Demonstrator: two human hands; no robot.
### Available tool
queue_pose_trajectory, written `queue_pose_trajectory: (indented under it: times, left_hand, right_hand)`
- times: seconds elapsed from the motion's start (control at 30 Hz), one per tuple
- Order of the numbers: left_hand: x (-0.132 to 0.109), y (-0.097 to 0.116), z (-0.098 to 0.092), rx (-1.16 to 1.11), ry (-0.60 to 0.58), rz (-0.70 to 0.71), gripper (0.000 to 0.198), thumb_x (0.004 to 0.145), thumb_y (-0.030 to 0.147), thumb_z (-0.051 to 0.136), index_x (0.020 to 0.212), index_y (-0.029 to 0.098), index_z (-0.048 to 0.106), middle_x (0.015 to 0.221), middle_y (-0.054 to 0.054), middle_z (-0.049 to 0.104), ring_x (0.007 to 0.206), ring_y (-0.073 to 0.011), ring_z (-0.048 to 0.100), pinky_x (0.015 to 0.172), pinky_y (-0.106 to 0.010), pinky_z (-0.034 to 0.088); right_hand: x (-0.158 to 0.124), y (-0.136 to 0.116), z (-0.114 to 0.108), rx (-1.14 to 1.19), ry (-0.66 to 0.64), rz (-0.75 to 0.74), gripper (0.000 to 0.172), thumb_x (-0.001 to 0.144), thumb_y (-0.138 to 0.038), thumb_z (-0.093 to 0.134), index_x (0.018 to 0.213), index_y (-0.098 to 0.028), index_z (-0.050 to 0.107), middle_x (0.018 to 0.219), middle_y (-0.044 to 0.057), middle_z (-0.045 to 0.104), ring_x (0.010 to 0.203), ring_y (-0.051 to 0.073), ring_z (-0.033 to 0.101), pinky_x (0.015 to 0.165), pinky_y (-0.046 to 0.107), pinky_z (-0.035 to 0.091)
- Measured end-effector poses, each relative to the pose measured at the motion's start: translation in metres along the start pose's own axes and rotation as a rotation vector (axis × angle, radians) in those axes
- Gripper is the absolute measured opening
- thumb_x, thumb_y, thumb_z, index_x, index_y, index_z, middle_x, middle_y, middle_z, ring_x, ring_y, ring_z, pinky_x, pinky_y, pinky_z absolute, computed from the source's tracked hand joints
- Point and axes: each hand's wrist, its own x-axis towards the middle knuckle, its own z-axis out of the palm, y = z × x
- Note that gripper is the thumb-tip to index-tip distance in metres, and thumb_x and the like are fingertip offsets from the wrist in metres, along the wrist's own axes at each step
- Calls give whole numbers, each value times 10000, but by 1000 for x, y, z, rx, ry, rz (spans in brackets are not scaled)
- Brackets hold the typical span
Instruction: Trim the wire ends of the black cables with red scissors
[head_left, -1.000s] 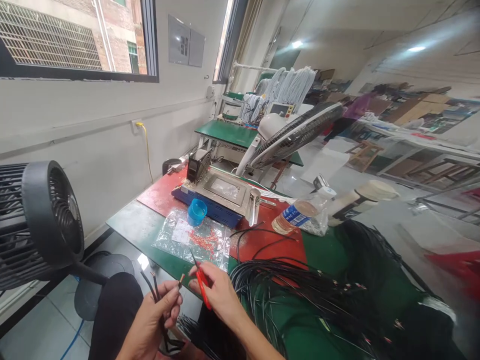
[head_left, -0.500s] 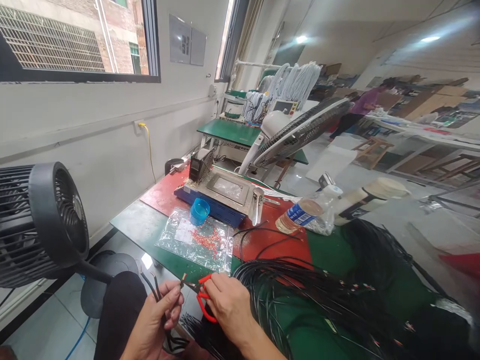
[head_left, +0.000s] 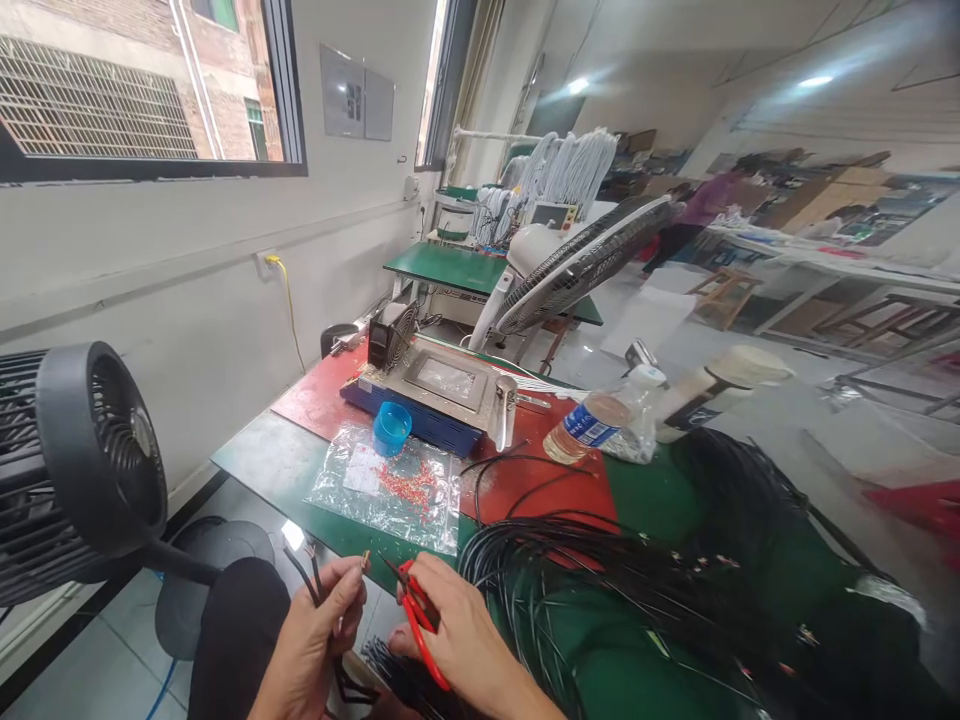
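My left hand [head_left: 324, 622] is closed around several black cables [head_left: 306, 572], one with its stripped end pinched between thumb and fingertips, small coloured wires showing. In my right hand [head_left: 448, 612] is a pair of red-handled scissors or snips [head_left: 417, 612], tips pointing at the cable end but apart from it. The handles are spread. Beyond my hands lies a clear plastic bag [head_left: 337, 500] with small red and pale bits [head_left: 411, 484] scattered on it. A blue cup [head_left: 391, 428] stands at its far edge.
A large bundle of black cables [head_left: 555, 560] covers the bench to the right. A blue-sided metal machine [head_left: 420, 400], a bottle of liquid [head_left: 589, 425] and a spoon-like metal tool [head_left: 504, 415] sit further back. At left is a black fan [head_left: 97, 440]. A person in purple [head_left: 705, 200] is far off.
The red-handled tool has drawn back from the cable end, and its handles have spread. My left hand keeps its pinch on the cable. The camera view has shifted slightly.
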Motion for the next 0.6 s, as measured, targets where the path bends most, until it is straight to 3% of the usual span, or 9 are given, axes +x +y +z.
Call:
queue_pose_trajectory:
  times: [0.2, 0.27, 0.33, 0.43, 0.6]
  left_hand:
    - [0, 0, 1, 155, -23, 71, 365, 624, 438, 762, 822, 137, 708, 504, 80, 351, 454, -38, 241, 415, -163, 182]
    - [2, -1, 1, 257, -17, 117, 356, 642, 452, 741, 812, 140, 715, 484, 72, 376, 452, -51, 265, 418, -175, 204]
    - [4, 0, 2, 340, -3, 175, 328, 649, 447, 733, 794, 152, 724, 527, 31, 510, 488, -83, 375, 453, -192, 293]
    - [8, 3, 7, 415, 6, 261, 272, 640, 419, 741, 740, 166, 734, 694, -31, 668, 653, -169, 538, 607, -241, 420]
    - [22, 10, 19, 501, -22, 322, 238, 614, 401, 752, 684, 174, 735, 703, -44, 707, 729, -220, 589, 702, -273, 451]
  right_hand:
    - [-2, -3, -8, 74, -183, 23, 325, 805, -462, 577, 683, -180, 470, 709, -42, 482, 644, 98, 418, 557, 207, 245]
    - [-1, -1, -8, 86, -185, 10, 352, 826, -462, 549, 654, -178, 434, 683, -48, 460, 632, 93, 408, 556, 209, 234]
    - [1, 1, -9, 79, -174, 7, 396, 841, -475, 521, 619, -175, 387, 648, -52, 431, 615, 89, 394, 552, 213, 222]
    - [3, 3, -11, 56, -146, 32, 443, 847, -495, 499, 587, -174, 338, 612, -54, 396, 587, 86, 369, 539, 222, 200]
    - [7, 10, -16, 28, -93, 72, 472, 847, -516, 485, 570, -174, 313, 586, -56, 377, 564, 82, 337, 530, 228, 186]
